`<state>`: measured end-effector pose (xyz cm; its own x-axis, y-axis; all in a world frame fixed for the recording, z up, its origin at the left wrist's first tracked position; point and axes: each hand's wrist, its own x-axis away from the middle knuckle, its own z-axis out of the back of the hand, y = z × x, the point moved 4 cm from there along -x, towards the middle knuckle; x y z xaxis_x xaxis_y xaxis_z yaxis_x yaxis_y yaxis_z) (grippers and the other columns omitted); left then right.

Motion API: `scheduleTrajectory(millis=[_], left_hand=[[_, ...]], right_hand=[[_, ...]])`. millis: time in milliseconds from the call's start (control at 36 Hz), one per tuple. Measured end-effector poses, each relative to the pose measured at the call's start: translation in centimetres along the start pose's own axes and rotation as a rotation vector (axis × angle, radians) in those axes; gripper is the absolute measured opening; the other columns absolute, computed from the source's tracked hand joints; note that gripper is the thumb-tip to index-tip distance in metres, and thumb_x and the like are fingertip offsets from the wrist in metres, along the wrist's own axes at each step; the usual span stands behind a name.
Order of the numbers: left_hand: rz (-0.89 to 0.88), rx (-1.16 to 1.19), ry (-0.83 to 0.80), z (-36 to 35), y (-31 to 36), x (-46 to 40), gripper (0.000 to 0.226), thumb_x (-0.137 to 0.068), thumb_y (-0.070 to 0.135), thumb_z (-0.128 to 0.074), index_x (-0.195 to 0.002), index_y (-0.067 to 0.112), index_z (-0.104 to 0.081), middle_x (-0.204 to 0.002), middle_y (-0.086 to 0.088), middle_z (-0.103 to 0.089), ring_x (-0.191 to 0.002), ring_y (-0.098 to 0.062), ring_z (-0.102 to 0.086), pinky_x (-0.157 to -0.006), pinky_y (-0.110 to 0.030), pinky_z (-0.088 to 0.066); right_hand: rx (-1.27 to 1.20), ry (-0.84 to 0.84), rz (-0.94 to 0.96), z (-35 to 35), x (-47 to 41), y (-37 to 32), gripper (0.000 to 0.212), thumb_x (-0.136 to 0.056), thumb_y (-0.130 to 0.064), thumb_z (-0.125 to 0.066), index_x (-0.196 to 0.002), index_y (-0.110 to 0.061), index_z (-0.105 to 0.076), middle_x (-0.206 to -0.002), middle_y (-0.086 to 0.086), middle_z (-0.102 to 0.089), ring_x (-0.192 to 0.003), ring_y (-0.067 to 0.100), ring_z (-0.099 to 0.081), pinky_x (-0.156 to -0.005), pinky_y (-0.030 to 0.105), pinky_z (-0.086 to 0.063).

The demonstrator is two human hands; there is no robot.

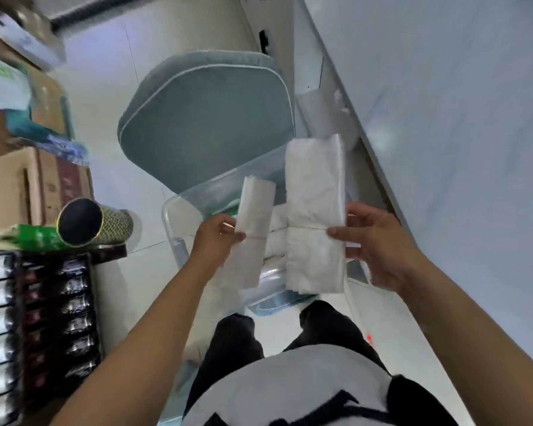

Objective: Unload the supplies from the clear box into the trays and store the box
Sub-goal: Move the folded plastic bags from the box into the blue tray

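Each hand grips a white bundle: L point(216, 238) narrow point(256, 229); R point(379, 244) wide point(314, 210)

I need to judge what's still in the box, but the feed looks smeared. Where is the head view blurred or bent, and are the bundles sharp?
Head view: motion blur smears the left edge, worst on the cardboard boxes; wide-angle bending at the borders; the two white bundles, narrow in the left hand and wide in the right hand, read fairly sharp; the clear box beneath is hazy, contents hard to tell.
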<state>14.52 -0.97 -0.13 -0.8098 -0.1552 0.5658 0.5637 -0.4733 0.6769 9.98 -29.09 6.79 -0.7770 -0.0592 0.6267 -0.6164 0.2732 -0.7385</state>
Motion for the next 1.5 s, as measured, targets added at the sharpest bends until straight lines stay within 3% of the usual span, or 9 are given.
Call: scheduleTrajectory(millis=[111, 222, 417, 611, 750, 889, 1028, 1361, 1500], left_hand=[[-0.082, 0.222, 0.003, 4.5, 2.9, 3.7, 0.022, -0.076, 0.013, -0.082, -0.075, 0.028, -0.066, -0.073, 0.009, -0.070, -0.066, -0.010, -0.067, -0.054, -0.028, -0.052], [-0.109, 0.457, -0.036, 7.8, 4.5, 5.8, 0.019, -0.077, 0.013, -0.081, -0.087, 0.023, -0.067, -0.090, -0.006, -0.074, -0.082, -0.022, -0.072, -0.070, -0.038, -0.059], [-0.228, 0.532, -0.172, 13.7, 5.0, 6.1, 0.026, -0.080, 0.008, -0.078, -0.102, 0.012, -0.064, -0.101, -0.014, -0.071, -0.086, -0.027, -0.070, -0.078, -0.045, -0.058], [-0.261, 0.581, -0.448, 15.5, 2.4, 6.4, 0.018, -0.079, 0.010, -0.077, -0.090, 0.021, -0.068, -0.094, -0.008, -0.072, -0.086, -0.024, -0.070, -0.065, -0.033, -0.058], [-0.312, 0.494, -0.645, 13.0, 3.0, 8.4, 0.020, -0.079, 0.013, -0.078, -0.095, 0.017, -0.066, -0.093, -0.010, -0.074, -0.087, -0.026, -0.073, -0.066, -0.033, -0.058], [-0.378, 0.408, -0.863, 8.7, 5.3, 14.4, 0.019, -0.080, 0.010, -0.076, -0.093, 0.021, -0.067, -0.097, -0.011, -0.074, -0.085, -0.024, -0.074, -0.063, -0.030, -0.057], [-0.475, 0.331, -1.042, 4.4, 6.9, 21.8, 0.023, -0.072, 0.015, -0.079, -0.092, 0.020, -0.068, -0.094, -0.013, -0.074, -0.081, -0.026, -0.073, -0.064, -0.034, -0.058], [-0.561, 0.041, -1.384, -12.1, 4.0, 43.4, 0.034, -0.069, 0.026, -0.084, -0.097, 0.017, -0.067, -0.098, -0.016, -0.072, -0.083, -0.029, -0.071, -0.065, -0.034, -0.055], [-0.561, 0.018, -1.475, -18.1, 2.4, 52.9, 0.029, -0.071, 0.028, -0.080, -0.095, 0.020, -0.066, -0.099, -0.016, -0.071, -0.086, -0.029, -0.069, -0.067, -0.038, -0.055]], right_hand=[[0.108, -0.035, 0.083, -2.1, 1.9, -2.4, 0.024, -0.077, 0.000, -0.075, -0.096, -0.015, -0.077, -0.099, 0.012, -0.076, -0.087, 0.027, -0.074, -0.065, 0.030, -0.058], [0.121, -0.006, 0.160, -4.5, 3.8, -3.4, 0.022, -0.077, -0.002, -0.075, -0.097, -0.011, -0.076, -0.103, 0.016, -0.074, -0.092, 0.033, -0.073, -0.072, 0.040, -0.061], [-0.036, 0.252, 0.225, -10.3, 7.3, 0.5, 0.028, -0.079, 0.004, -0.071, -0.105, -0.005, -0.074, -0.108, 0.015, -0.074, -0.097, 0.034, -0.071, -0.081, 0.047, -0.059], [-0.250, 0.339, 0.193, -15.2, 13.7, 4.5, 0.039, -0.069, -0.009, -0.078, -0.105, 0.001, -0.070, -0.101, 0.015, -0.072, -0.085, 0.026, -0.070, -0.067, 0.029, -0.057], [-0.396, 0.407, 0.288, -15.5, 21.2, 6.6, 0.035, -0.070, -0.011, -0.075, -0.105, -0.004, -0.073, -0.103, 0.016, -0.072, -0.085, 0.028, -0.069, -0.075, 0.037, -0.058], [-0.666, 0.569, 0.486, -14.2, 29.4, 9.6, 0.035, -0.083, -0.011, -0.060, -0.117, 0.000, -0.061, -0.094, 0.013, -0.068, -0.077, 0.025, -0.068, -0.065, 0.035, -0.058], [-0.740, 0.742, 0.672, -12.1, 35.4, 13.1, 0.010, -0.075, -0.009, -0.069, -0.084, -0.011, -0.072, -0.073, 0.003, -0.065, -0.062, 0.013, -0.064, -0.058, 0.025, -0.053], [-0.746, 1.012, 0.771, -3.1, 50.4, 22.9, 0.038, -0.073, -0.016, -0.076, -0.108, 0.000, -0.071, -0.103, 0.019, -0.071, -0.088, 0.028, -0.067, -0.076, 0.036, -0.053], [-0.771, 1.130, 0.783, 2.4, 56.2, 25.6, 0.035, -0.064, -0.022, -0.081, -0.096, -0.009, -0.078, -0.093, 0.010, -0.076, -0.084, 0.019, -0.071, -0.068, 0.019, -0.054]])
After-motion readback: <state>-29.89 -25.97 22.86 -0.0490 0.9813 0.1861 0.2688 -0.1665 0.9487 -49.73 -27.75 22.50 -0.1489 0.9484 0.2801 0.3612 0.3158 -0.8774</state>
